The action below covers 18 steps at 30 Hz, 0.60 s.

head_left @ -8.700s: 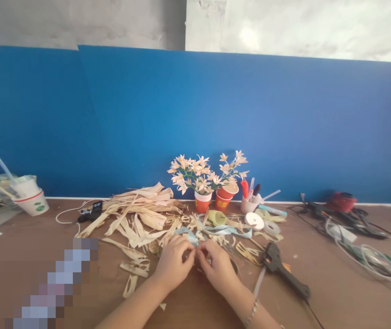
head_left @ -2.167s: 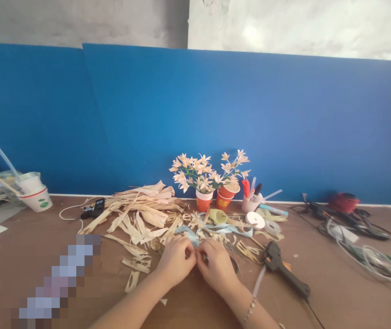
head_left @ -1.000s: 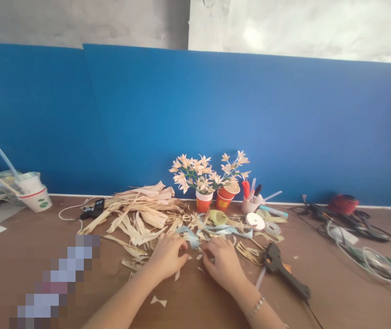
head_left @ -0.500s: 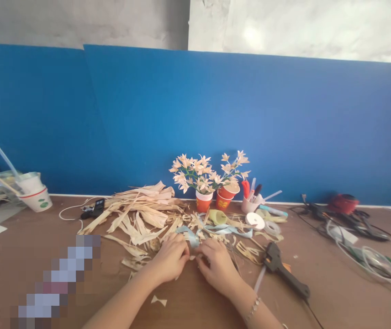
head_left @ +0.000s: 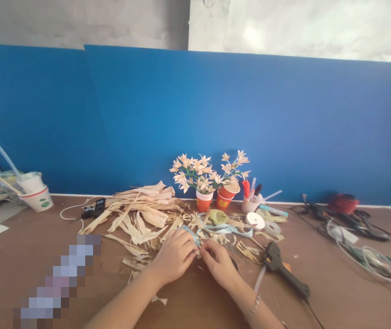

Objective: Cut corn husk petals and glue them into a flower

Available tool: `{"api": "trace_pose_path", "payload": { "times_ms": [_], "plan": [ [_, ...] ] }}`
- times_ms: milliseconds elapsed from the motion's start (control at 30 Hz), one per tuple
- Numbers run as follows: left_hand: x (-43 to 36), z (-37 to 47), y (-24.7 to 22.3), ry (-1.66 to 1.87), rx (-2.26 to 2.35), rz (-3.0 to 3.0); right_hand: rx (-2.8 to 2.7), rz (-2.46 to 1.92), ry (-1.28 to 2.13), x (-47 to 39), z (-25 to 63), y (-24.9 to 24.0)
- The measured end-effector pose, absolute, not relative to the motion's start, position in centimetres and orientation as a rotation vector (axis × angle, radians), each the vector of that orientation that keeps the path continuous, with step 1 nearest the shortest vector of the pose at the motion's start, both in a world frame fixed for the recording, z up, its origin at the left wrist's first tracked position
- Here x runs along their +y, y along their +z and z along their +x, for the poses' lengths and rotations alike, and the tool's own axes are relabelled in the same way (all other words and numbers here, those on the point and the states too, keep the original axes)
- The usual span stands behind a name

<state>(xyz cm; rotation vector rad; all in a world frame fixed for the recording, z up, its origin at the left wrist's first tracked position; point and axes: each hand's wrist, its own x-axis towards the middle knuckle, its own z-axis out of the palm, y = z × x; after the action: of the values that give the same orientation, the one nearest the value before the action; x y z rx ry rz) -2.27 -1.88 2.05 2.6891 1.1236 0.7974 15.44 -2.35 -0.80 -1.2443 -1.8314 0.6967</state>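
My left hand (head_left: 177, 256) and my right hand (head_left: 218, 262) meet low over the table, thumbs and fingers closed in a pinch. Between their fingertips shows a small pale scrap (head_left: 198, 252), which looks like dried husk; most of it is hidden by the fingers. Just beyond the hands lie light blue ribbon (head_left: 233, 229) and loose dried husk strips (head_left: 144, 235). A small bow-shaped husk cutting (head_left: 161, 300) rests on the table beside my left forearm. To the right of my right hand lies a black glue gun (head_left: 284, 272) with a glue stick in its back.
Pale flowers (head_left: 195, 169) stand in red paper cups (head_left: 204, 203) at the back. Nearby are a pen cup (head_left: 249, 204), a white tape roll (head_left: 255, 221) and a husk pile (head_left: 140, 205). Cables (head_left: 363, 258) lie right; a white cup (head_left: 38, 199) stands left. A blue partition (head_left: 195, 105) closes the back.
My left hand has moved right and slightly up, and my right hand's fingers have drawn together, so the fingertips now meet. The other things on the table stay put.
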Motion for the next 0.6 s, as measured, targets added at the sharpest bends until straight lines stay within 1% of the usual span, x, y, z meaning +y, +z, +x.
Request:
{"api": "trace_pose_path", "payload": {
  "times_ms": [133,400,600],
  "plan": [
    [-1.68,-2.28,1.66,0.855,1.137,2.697,-1.842,-1.209,0.677,-2.61,15.51,-0.46],
    [-1.55,-1.88,1.14,0.945,1.211,2.521,-2.039,-1.129,0.298,-2.88,15.45,-0.44],
    [-1.8,-1.41,1.03,0.916,1.251,2.465,-2.107,-1.111,0.18,-2.91,15.3,-0.46]
  ]
}}
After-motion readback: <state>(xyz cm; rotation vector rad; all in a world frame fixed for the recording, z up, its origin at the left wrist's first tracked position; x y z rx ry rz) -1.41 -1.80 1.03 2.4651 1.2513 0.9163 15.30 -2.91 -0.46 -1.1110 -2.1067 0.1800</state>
